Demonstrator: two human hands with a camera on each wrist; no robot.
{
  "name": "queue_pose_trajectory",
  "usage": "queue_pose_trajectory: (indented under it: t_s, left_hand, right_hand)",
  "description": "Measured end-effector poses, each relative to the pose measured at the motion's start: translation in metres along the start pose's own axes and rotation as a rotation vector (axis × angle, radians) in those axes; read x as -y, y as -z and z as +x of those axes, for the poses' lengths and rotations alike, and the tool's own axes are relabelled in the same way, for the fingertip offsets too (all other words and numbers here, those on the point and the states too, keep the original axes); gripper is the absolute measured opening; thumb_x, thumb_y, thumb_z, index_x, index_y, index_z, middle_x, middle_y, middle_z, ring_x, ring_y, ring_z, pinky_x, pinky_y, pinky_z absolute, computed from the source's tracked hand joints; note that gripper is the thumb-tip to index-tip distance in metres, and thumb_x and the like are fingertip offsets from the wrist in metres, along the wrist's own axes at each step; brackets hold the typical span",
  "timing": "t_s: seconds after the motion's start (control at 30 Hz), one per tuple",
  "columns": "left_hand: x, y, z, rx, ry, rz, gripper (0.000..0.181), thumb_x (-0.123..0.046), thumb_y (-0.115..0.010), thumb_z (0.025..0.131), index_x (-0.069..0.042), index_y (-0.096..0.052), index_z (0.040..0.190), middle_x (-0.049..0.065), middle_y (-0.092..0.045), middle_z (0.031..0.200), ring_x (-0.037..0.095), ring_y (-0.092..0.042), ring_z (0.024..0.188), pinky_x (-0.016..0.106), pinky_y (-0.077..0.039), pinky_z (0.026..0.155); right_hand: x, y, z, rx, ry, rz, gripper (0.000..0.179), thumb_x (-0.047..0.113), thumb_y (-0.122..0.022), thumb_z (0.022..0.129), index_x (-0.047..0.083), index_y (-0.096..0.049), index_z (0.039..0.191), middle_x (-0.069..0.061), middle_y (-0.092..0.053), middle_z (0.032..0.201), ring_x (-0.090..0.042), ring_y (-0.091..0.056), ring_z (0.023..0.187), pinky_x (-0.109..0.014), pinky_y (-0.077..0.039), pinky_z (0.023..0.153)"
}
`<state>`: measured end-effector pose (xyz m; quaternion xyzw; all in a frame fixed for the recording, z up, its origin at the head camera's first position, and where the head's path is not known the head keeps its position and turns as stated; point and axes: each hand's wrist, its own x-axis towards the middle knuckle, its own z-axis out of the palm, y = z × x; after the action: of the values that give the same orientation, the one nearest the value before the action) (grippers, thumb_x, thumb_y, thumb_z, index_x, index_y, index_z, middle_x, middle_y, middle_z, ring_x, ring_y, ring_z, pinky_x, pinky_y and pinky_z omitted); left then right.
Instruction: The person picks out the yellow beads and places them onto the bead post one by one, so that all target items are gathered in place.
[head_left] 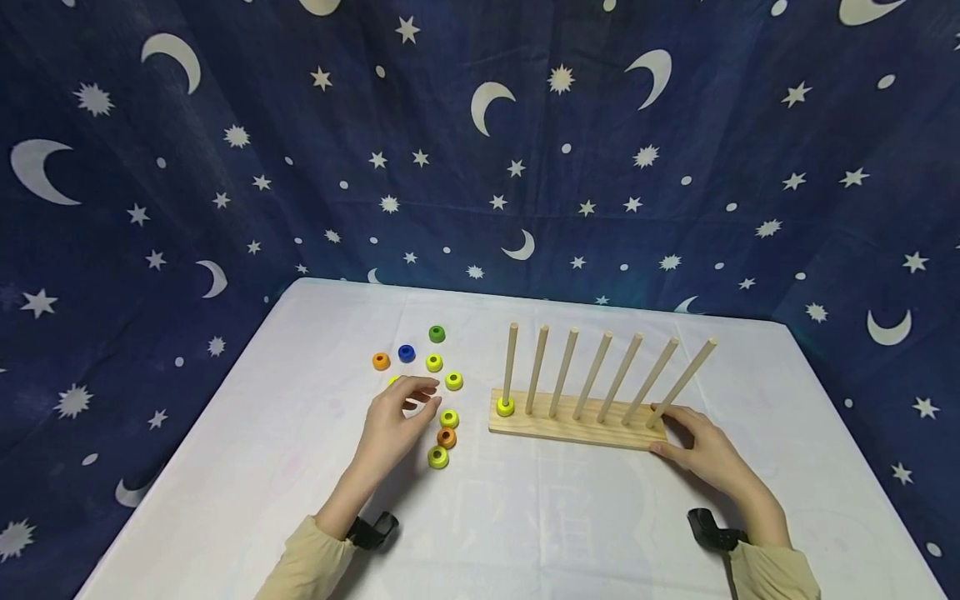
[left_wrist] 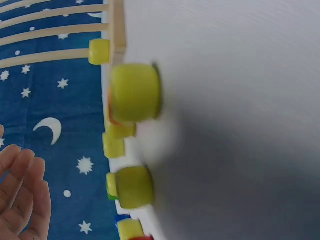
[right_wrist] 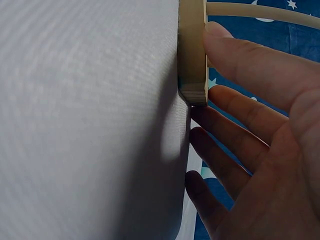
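Observation:
My left hand [head_left: 395, 425] hovers over the left of the table among wooden beads, its fingers relaxed and slightly bent, nothing between thumb and fingertips. Just right of it, a yellow bead [head_left: 448, 426], an orange bead [head_left: 447, 446] and another yellow bead [head_left: 438, 465] form a short row. A wooden peg rack [head_left: 570, 430] with several upright pegs stands to the right; one yellow bead [head_left: 506, 411] sits at the foot of its leftmost peg. My right hand [head_left: 708, 454] holds the rack's right end, thumb [right_wrist: 245, 60] at the front and fingers behind.
Farther back lie a green bead [head_left: 437, 337], a blue bead [head_left: 407, 358], an orange bead [head_left: 381, 366] and two yellow ones. Another yellow bead [head_left: 393, 380] is partly hidden behind my left hand. A dark blue star-patterned cloth [head_left: 450, 208] hangs behind the white table [head_left: 570, 517].

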<state>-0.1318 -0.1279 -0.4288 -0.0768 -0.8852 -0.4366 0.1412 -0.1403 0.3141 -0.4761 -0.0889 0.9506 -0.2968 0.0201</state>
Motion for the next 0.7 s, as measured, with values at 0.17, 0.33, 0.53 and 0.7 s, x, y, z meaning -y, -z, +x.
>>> queue_pose_trajectory:
  t_s: [0.17,0.33,0.53,0.7]
  left_hand:
    - [0.010,0.004,-0.005,0.021,0.001,0.031,0.020,-0.013,-0.070,0.085,-0.011,-0.070,0.105,0.003,-0.070,0.098,0.018,-0.067,0.087,0.038,-0.056,0.076]
    - [0.019,0.007,-0.009,0.048,0.009,0.109,0.022,-0.014,-0.072,0.083,-0.008,-0.070,0.105,0.003,-0.069,0.097,0.019,-0.066,0.087,0.037,-0.056,0.074]
    - [0.028,0.010,-0.012,0.117,0.035,0.187,0.026,-0.018,-0.073,0.082,-0.009,-0.069,0.106,0.003,-0.069,0.100,0.018,-0.065,0.090,0.034,-0.055,0.075]
    - [0.034,0.011,-0.013,0.166,0.046,0.231,0.028,-0.017,-0.075,0.080,-0.010,-0.069,0.106,0.002,-0.068,0.100,0.017,-0.065,0.089,0.034,-0.055,0.075]
  right_hand:
    - [0.001,0.000,0.000,0.002,-0.003,-0.002,0.065,0.031,-0.076,0.081,0.001,-0.052,0.133,-0.028,-0.051,0.135,-0.050,-0.039,0.129,-0.068,-0.029,0.102]
    - [0.001,0.000,0.000,-0.002,0.003,-0.004,0.064,0.030,-0.075,0.081,0.000,-0.052,0.133,-0.028,-0.051,0.135,-0.050,-0.039,0.129,-0.068,-0.030,0.102]
    - [0.001,0.000,0.001,0.000,-0.002,-0.007,0.064,0.031,-0.075,0.081,0.000,-0.052,0.133,-0.028,-0.050,0.136,-0.051,-0.039,0.129,-0.068,-0.029,0.102]
    - [0.000,0.000,0.001,-0.004,0.006,-0.008,0.064,0.030,-0.076,0.081,0.001,-0.052,0.132,-0.027,-0.052,0.134,-0.050,-0.040,0.128,-0.068,-0.030,0.102]
